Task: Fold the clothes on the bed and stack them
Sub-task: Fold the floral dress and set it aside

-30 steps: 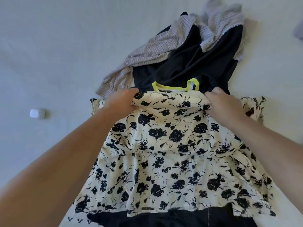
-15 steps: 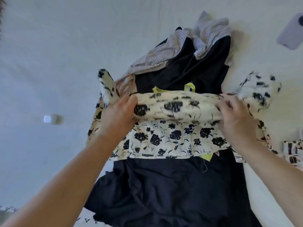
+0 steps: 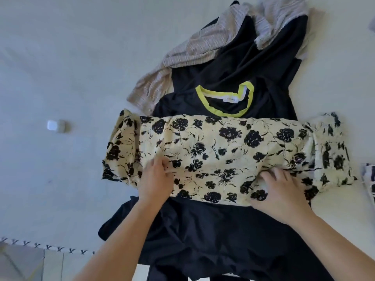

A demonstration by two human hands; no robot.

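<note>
So I've got the cream floral blouse folded into a wide flat band across the middle of the bed. It's thin, slightly crinkly fabric with inky black flower prints, short sleeves sticking out at the left and right ends. My left hand sits at the near-left part of the band, fingertips bunching a small fold of the cloth. My right hand is on the near-right part, fingers curled into the fabric at the near edge, gripping it as far as I can tell.

The blouse lies on top of a black t-shirt made of smooth matte jersey, with a neon yellow ribbed collar showing just beyond the blouse's far edge. Farther back there's a rumpled beige-grey striped knit garment, draped over more black cloth.

Off to the left, well apart from the clothes, a small white rounded case sits on the pale sheet.
</note>
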